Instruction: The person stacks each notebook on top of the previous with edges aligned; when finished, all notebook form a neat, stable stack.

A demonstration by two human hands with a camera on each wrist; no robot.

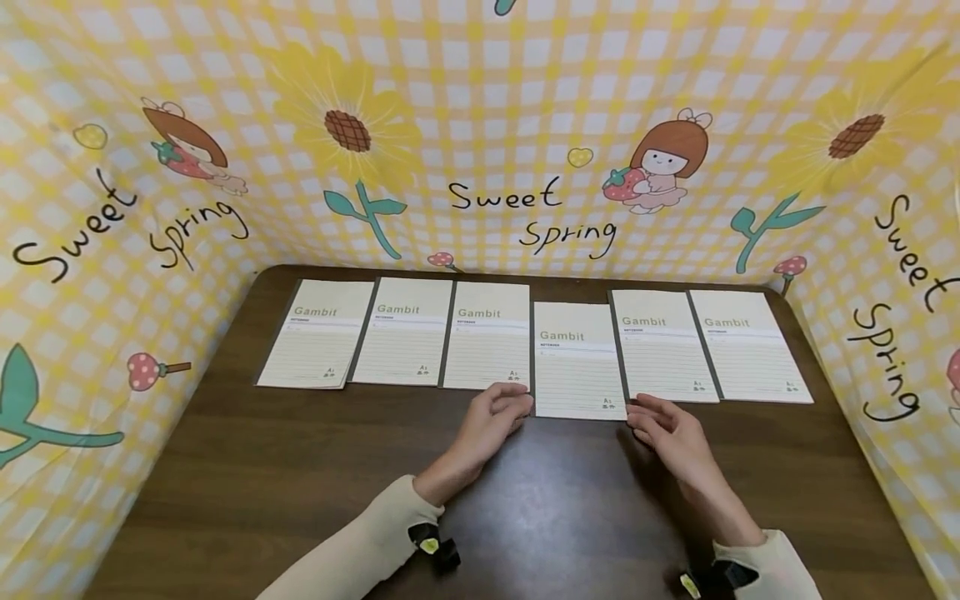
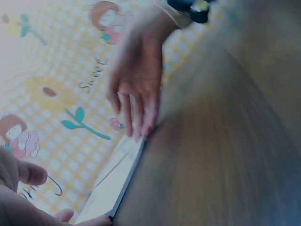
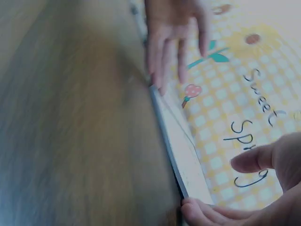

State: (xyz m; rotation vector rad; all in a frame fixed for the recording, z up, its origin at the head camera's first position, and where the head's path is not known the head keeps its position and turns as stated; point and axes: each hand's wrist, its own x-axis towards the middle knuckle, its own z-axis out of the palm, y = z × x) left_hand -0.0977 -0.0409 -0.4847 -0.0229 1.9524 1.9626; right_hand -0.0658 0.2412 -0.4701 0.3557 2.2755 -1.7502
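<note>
A cream notebook [image 1: 579,375] marked "Gambit", with a dark spine, lies flat on the table, set nearer me than the others in its row. At its near left corner, the fingertips of my left hand [image 1: 487,425] touch the edge. My right hand [image 1: 675,437] touches the near right corner the same way. In the left wrist view, the notebook [image 2: 115,183] stretches between the two hands, and the right hand [image 2: 138,75] has its fingers extended downward. Straight fingers of the left hand [image 3: 173,42] also show in the right wrist view, at the notebook's far end.
Three similar notebooks [image 1: 405,333] lie to the left and two more notebooks [image 1: 660,350] to the right, along the back of the brown wooden table [image 1: 300,467]. A yellow checked cloth [image 1: 510,117] hangs behind and on both sides.
</note>
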